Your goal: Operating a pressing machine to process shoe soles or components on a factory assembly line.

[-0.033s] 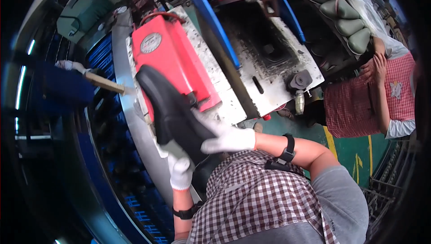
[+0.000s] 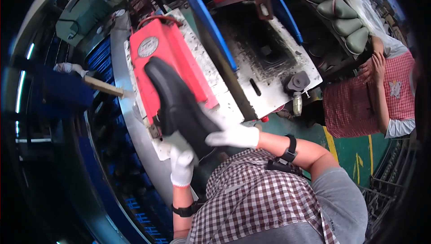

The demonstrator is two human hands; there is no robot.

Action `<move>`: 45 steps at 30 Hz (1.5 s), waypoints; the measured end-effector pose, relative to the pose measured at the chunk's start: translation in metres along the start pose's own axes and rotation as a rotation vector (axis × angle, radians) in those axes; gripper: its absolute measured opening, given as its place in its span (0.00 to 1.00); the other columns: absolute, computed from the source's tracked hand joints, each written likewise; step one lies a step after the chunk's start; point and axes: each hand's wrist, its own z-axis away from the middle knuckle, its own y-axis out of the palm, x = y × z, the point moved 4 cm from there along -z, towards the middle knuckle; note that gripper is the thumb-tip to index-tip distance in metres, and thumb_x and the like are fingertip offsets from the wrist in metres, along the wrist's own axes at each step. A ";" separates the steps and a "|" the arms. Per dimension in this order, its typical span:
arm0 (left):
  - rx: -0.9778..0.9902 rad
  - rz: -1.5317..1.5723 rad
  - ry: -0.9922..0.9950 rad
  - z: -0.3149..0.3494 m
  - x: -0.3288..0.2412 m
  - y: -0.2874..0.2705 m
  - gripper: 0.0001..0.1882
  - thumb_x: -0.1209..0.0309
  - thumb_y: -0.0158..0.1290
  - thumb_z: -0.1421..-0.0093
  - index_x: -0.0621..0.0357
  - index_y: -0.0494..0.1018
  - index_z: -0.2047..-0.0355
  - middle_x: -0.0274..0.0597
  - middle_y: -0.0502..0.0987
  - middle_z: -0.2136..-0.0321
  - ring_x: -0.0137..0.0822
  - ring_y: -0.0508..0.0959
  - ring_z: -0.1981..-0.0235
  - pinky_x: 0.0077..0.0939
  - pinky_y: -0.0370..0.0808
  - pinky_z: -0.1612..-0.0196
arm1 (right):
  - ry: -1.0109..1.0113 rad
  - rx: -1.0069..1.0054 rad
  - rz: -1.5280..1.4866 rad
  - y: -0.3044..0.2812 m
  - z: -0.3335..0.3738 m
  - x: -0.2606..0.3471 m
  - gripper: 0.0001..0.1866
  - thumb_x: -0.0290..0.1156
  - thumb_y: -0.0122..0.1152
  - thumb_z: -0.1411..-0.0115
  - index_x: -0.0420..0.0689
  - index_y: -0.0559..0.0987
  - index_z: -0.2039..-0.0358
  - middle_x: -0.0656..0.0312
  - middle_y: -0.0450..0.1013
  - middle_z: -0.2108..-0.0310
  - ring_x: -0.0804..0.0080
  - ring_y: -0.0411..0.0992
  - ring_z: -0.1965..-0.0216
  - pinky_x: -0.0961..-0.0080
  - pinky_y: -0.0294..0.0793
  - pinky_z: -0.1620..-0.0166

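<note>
A black boot (image 2: 179, 109) slants across the middle of the view, its toe up over the red machine cover and its shaft toward my apron. My right hand (image 2: 235, 136), in a white glove, grips the shaft from the right, thumb lying across the black surface. Close to the left side of the shaft is my left hand (image 2: 182, 167), also white-gloved, with its fingers curled. The fingertips are blurred, and whatever they hold is hidden.
Under the boot's toe lies a red machine cover (image 2: 168, 64) on a pale, stained bench. A blue-framed machine (image 2: 211, 24) stands right of it. Grey-green shoe lasts (image 2: 345, 26) fill a rack at the upper right, near a person in a red checked apron (image 2: 399, 82).
The boot has shifted to the right and its toe sits slightly higher. My right hand has moved a little right with it. More of my left hand's thumb side shows.
</note>
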 end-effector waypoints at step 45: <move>0.463 -0.787 1.204 -0.214 -0.062 0.346 0.15 0.72 0.60 0.53 0.56 0.77 0.62 0.45 0.74 0.69 0.51 0.74 0.65 0.44 0.69 0.58 | 0.524 -0.946 -0.164 -0.218 0.252 -0.223 0.15 0.41 0.57 0.27 0.45 0.81 0.51 0.61 0.78 0.56 0.77 0.75 0.60 0.74 0.75 0.64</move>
